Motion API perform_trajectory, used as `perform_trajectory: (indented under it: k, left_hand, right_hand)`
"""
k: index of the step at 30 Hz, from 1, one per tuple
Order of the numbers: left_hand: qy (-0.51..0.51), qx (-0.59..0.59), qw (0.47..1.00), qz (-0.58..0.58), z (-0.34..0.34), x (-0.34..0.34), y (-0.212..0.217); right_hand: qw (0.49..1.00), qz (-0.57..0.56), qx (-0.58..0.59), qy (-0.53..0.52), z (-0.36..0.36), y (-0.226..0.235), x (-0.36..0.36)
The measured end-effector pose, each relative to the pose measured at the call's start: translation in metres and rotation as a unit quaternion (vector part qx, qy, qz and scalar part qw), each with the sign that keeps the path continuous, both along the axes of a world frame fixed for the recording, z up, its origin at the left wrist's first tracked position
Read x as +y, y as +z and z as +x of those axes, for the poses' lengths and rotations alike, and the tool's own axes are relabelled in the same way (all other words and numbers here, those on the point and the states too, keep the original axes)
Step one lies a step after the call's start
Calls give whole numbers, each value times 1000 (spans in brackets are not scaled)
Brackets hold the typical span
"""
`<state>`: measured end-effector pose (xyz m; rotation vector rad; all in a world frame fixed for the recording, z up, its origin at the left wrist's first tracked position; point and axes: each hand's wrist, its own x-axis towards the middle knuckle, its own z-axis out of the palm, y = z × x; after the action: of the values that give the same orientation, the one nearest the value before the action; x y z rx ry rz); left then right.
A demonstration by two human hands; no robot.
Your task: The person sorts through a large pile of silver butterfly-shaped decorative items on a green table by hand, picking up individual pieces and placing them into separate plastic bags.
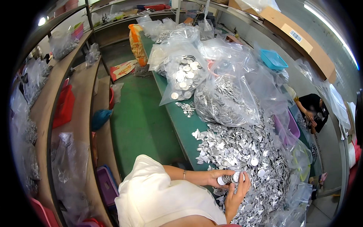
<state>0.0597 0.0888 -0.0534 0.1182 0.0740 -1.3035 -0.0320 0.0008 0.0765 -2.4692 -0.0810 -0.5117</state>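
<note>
A short row of round silver metal discs (228,179) lies on its side between my two hands, over the near part of the table. My left hand (214,177) is closed around the left end of the row, its fingers partly hidden. At the right end, my right hand (238,190) curls its fingers and thumb about the last discs. Beneath and beyond both hands spreads a large heap of small silver metal pieces (242,149), many irregular in shape. A few loose round discs (254,162) rest on top of it.
Clear plastic bags of metal parts (223,98) and discs (185,77) stand farther along the green table (177,117). A purple basket (293,126) sits at the right. Shelves (81,94) line the left side. Another person (315,111) works beyond the table at right.
</note>
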Motion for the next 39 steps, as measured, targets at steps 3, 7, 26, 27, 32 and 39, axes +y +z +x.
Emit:
perform_trajectory:
  k: [3, 7, 26, 27, 32, 39]
  left_hand:
    - [31, -18, 998, 44, 3, 19, 11]
    - [81, -16, 997, -2, 9, 44, 18]
    - [538, -198, 805, 151, 326, 269, 162]
    - [558, -194, 790, 163, 353, 282, 150]
    - [519, -213, 788, 252, 422, 311, 130]
    - [643, -434, 505, 379, 254, 139, 218]
  right_hand:
    - [999, -20, -48, -15, 2, -3, 13]
    - [997, 31, -65, -19, 0, -8, 21]
    - [988, 136, 2, -70, -16, -73, 25]
    - [988, 142, 1, -69, -17, -74, 29]
    - [982, 164, -51, -83, -10, -67, 32]
    - [956, 93, -136, -242, -39, -83, 3]
